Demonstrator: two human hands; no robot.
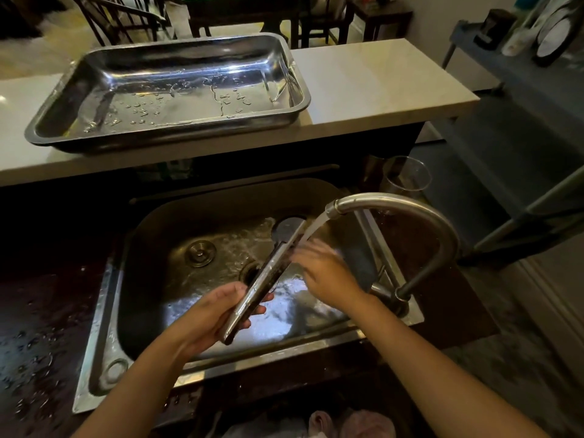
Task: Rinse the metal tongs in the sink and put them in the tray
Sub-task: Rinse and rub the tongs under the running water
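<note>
My left hand grips the handle end of the metal tongs over the steel sink. The tongs point up and to the right, and their round tip lies in the stream of water from the curved faucet. My right hand, blurred, sits against the upper part of the tongs under the running water, fingers spread. A large steel tray, wet with droplets and holding nothing, rests on the pale raised counter behind the sink.
A clear glass stands behind the faucet. A round drain stopper lies on the sink floor. The dark countertop at left is wet. A shelf with bottles stands at the far right. Chairs and a table are beyond the counter.
</note>
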